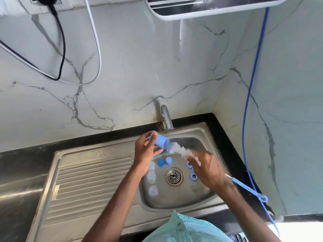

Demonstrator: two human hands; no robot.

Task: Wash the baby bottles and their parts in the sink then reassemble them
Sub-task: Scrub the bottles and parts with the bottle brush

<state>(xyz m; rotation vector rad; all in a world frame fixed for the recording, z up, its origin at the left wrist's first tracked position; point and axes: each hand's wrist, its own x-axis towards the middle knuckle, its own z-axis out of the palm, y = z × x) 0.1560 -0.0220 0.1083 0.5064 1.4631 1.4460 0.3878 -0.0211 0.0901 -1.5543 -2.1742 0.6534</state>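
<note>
1 view only: head-worn wide-angle cam, faces fwd/down, close over sink (90,173); wall (139,67) fills upper half.

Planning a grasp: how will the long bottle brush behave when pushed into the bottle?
The bottle brush probably flexes: its shaft is thin, and the right hand grips it close to the bristles. It looks light for its length. The bristles likely squash easily, as they crowd into the blue bottle held by the left hand.
</note>
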